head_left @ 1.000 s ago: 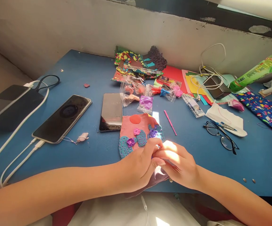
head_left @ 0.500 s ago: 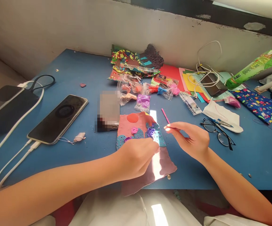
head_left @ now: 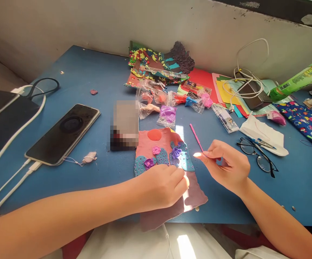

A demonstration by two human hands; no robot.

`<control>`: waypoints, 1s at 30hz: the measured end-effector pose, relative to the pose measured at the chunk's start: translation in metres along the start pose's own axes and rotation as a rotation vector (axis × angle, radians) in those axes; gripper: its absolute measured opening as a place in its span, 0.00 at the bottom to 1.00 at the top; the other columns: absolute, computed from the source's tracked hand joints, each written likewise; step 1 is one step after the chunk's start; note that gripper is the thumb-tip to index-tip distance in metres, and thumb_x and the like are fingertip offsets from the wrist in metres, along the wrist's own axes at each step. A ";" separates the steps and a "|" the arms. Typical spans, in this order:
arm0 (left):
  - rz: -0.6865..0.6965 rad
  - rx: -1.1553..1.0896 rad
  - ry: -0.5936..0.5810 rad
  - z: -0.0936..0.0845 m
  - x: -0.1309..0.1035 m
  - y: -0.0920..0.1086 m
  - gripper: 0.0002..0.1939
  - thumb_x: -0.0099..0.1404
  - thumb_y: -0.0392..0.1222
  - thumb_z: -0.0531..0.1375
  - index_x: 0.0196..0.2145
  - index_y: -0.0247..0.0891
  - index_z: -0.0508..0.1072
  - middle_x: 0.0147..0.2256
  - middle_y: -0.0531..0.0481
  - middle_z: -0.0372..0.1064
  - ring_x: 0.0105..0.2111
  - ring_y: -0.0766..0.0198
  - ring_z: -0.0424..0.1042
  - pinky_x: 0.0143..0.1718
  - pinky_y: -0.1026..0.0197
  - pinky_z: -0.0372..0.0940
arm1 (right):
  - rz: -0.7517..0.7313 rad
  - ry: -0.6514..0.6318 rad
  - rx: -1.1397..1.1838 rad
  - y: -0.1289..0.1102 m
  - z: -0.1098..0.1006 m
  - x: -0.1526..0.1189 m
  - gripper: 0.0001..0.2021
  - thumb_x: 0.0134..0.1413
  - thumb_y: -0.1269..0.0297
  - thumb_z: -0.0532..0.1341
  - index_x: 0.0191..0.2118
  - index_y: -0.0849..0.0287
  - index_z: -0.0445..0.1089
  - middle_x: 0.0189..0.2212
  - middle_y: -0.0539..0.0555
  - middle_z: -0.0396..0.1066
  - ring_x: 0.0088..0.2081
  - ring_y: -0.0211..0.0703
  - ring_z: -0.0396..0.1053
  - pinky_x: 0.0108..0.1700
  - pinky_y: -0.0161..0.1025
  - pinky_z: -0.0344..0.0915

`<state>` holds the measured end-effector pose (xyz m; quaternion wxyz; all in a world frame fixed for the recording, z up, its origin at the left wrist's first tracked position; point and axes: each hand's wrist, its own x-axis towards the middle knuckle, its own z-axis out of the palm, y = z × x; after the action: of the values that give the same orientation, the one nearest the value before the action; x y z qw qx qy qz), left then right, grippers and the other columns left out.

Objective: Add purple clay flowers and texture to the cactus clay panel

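Note:
A clay picture point(head_left: 161, 142) lies at the table's front edge, with a red disc, blue dotted cactus shapes, pink and purple flowers and a brown lower part. My left hand point(head_left: 166, 187) is over its middle, fingers curled together. Whatever those fingers may hold is hidden. To the right of the picture, my right hand point(head_left: 230, 165) pinches a thin pink clay modelling stick point(head_left: 195, 136) between thumb and forefinger. The stick points up and to the left, apart from the picture.
A phone point(head_left: 64, 133) on charging cables and a black box point(head_left: 7, 118) lie left. Bagged clay point(head_left: 168, 114) and another clay picture point(head_left: 156, 66) are behind. Glasses point(head_left: 255, 154), a white cloth point(head_left: 265, 135), a patterned pouch point(head_left: 304, 118) and a green bottle point(head_left: 301, 79) are right.
My left hand has shifted slightly right and down, uncovering more of the purple flower on the left. My right hand has moved a little right and down with the stick. The view has shifted slightly.

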<state>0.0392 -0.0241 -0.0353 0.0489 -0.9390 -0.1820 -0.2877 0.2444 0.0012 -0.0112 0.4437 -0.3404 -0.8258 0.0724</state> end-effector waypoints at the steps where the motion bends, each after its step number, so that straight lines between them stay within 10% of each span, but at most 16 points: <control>1: 0.002 0.004 -0.003 0.000 0.000 0.000 0.11 0.64 0.27 0.52 0.25 0.35 0.64 0.19 0.56 0.56 0.19 0.68 0.55 0.19 0.63 0.51 | 0.002 -0.007 -0.001 0.000 0.000 0.000 0.13 0.52 0.76 0.64 0.27 0.55 0.59 0.16 0.43 0.56 0.18 0.31 0.54 0.17 0.30 0.51; 12: -0.021 -0.001 -0.026 0.000 -0.001 0.001 0.09 0.63 0.27 0.53 0.26 0.35 0.65 0.20 0.55 0.58 0.18 0.68 0.56 0.18 0.63 0.49 | 0.011 -0.133 0.086 -0.003 0.001 -0.001 0.18 0.53 0.79 0.60 0.26 0.54 0.51 0.17 0.42 0.45 0.19 0.32 0.47 0.20 0.33 0.44; 30: -0.098 0.059 -0.045 0.002 -0.002 -0.001 0.11 0.63 0.27 0.50 0.25 0.37 0.62 0.18 0.56 0.56 0.17 0.68 0.56 0.17 0.64 0.51 | 0.203 -0.419 0.099 0.010 0.009 0.000 0.10 0.61 0.67 0.55 0.47 0.57 0.66 0.34 0.54 0.64 0.37 0.41 0.65 0.33 0.38 0.65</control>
<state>0.0382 -0.0230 -0.0378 0.0583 -0.9333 -0.2373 -0.2631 0.2426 0.0106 -0.0209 0.2694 -0.3768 -0.8569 0.2261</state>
